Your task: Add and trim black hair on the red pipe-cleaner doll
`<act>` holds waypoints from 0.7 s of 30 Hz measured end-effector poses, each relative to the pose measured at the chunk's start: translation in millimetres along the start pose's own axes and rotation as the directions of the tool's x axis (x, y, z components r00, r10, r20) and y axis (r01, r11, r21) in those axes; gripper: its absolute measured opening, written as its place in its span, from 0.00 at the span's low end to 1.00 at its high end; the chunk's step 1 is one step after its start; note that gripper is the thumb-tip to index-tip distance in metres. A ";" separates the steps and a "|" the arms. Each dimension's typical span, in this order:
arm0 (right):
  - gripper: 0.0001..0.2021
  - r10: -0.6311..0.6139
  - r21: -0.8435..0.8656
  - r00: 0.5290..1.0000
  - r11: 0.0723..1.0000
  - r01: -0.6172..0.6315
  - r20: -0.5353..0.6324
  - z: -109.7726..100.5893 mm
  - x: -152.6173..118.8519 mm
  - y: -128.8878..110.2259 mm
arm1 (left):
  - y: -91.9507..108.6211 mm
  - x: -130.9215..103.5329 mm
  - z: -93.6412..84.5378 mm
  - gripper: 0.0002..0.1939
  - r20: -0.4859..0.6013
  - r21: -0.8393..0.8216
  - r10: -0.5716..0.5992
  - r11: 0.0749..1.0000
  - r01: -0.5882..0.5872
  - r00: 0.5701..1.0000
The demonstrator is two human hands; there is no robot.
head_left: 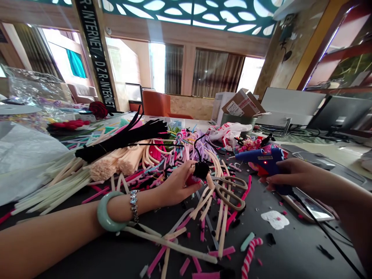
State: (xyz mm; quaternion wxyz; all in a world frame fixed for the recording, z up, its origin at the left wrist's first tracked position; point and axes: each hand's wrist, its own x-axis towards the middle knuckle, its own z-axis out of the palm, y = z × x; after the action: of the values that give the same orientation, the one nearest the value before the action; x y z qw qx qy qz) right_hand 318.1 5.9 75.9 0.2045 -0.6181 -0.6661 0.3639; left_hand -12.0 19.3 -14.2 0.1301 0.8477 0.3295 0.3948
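Observation:
Fingers of my left hand (176, 186) are closed around a small pipe-cleaner figure (202, 169) with a fuzzy black top, a peach stem and some pink at its underside. A thin black pipe cleaner sticks up from it. My right hand (287, 174) grips a blue hot glue gun (263, 157), whose nozzle points left toward the figure, apart from it; a small red light glows on its side. Scissors (231, 193) with beige handles lie just right of the figure, on top of peach pipe cleaners (222, 221); their blades are partly hidden.
Bundles of black (122, 139), peach (107, 166) and pale green pipe cleaners (58, 190) heap up at left. Pink offcuts and a striped twist (250, 257) lie in front. A phone (308, 207) sits under my right wrist. Monitors (290, 104) and a cardboard box (244, 104) stand behind.

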 end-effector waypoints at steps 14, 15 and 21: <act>0.10 -0.063 0.229 0.994 0.973 0.040 0.094 2.7 -12.5 -6.3 | 0.7 0.7 -1.2 0.19 -0.188 0.104 -0.007 0.994 0.027 0.982; 0.10 -0.064 0.242 0.993 0.969 0.040 0.096 2.6 -12.5 -4.9 | 0.6 0.3 -0.9 0.19 -0.195 0.133 0.028 0.991 -0.002 0.980; 0.11 -0.052 0.316 0.993 0.949 0.017 0.102 2.3 -11.9 1.6 | 1.2 -0.8 0.5 0.20 -0.081 0.238 0.063 0.970 -0.042 0.995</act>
State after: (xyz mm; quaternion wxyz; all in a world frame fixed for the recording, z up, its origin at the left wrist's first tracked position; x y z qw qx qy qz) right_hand 319.3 -6.2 75.4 0.2702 -0.5450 -0.6205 0.4950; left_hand -11.5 18.0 -14.4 0.0032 0.8475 0.3567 0.3930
